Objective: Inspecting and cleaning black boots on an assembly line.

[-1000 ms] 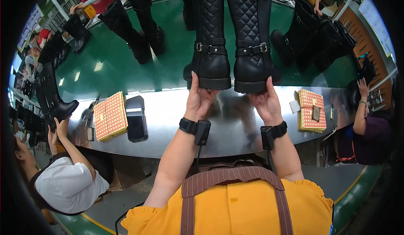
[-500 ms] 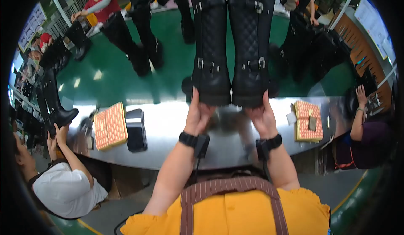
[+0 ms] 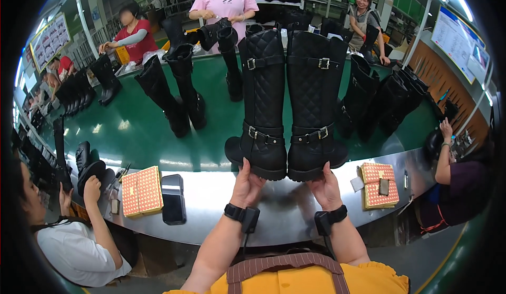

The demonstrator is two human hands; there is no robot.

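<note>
Two tall black quilted boots with buckled straps stand upright side by side above the metal counter edge [image 3: 295,215]. My left hand [image 3: 246,184] grips the toe of the left boot [image 3: 262,104] from below. My right hand [image 3: 325,187] grips the toe of the right boot [image 3: 314,99] in the same way. Both wrists wear black bands with a small device. The boots' soles sit at the seam between the counter and the green belt [image 3: 137,130].
Several more black boots stand on the green belt behind. An orange dotted box [image 3: 141,190] and a dark phone [image 3: 173,205] lie at the left, another orange box [image 3: 379,184] at the right. People work at the left, the right and across the belt.
Both boots stayed in my hands and look raised a little off the counter. The view has tilted up, so the boot shafts and the workers across the belt now show.
</note>
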